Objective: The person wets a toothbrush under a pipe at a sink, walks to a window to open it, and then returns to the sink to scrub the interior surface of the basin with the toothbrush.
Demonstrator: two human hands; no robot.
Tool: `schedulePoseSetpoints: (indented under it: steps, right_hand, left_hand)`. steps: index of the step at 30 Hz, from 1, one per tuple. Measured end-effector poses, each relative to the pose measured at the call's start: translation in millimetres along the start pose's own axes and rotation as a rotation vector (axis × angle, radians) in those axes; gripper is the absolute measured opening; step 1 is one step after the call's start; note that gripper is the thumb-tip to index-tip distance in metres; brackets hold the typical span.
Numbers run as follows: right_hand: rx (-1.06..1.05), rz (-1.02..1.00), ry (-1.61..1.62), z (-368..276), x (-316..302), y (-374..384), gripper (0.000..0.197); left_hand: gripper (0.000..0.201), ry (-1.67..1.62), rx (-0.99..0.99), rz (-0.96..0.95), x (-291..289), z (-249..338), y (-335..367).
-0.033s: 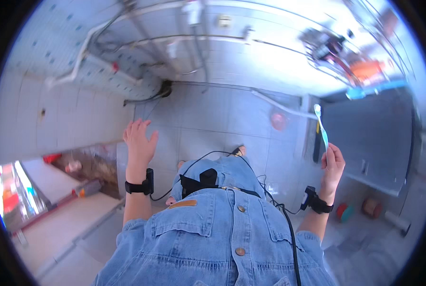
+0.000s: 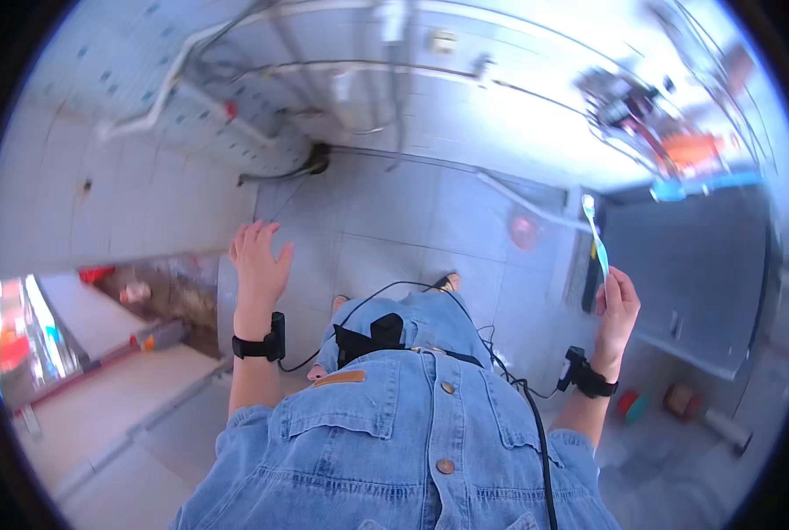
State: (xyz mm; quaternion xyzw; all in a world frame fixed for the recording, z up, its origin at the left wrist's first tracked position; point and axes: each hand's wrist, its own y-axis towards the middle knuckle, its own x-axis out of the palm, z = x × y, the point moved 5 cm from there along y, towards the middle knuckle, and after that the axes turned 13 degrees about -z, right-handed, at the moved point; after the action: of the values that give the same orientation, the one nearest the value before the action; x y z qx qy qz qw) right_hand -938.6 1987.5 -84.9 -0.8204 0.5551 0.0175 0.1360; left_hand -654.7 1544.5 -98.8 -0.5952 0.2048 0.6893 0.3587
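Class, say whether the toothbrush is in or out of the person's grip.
In: the right hand holds one end of the toothbrush; the rest sticks out.

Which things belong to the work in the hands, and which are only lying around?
In hand:
toothbrush, held by the right hand; the left hand holds nothing

Lying around:
pinkish round thing
red-and-green round thing
orange thing

A slim toothbrush [image 2: 598, 243], pale green along its gently curved handle and whitish at the head, is held by its handle end in the right hand [image 2: 619, 309], head pointing away from that hand and slightly to its left.
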Motion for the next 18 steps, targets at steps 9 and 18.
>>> schedulePoseSetpoints:
  steps: [9, 18]
  right_hand:
    - [-0.084, -0.590, -0.058, -121.1, 279.4, -60.4, 0.015]
    - [-0.136, -1.269, -0.217, -254.1, 514.1, -190.7, 0.018]
  left_hand:
    - [0.036, -0.033, -0.578, 0.163, -110.2, -241.1, -209.9]
    - [0.033, -0.043, -0.989, 0.387, -256.5, -311.0, -423.3]
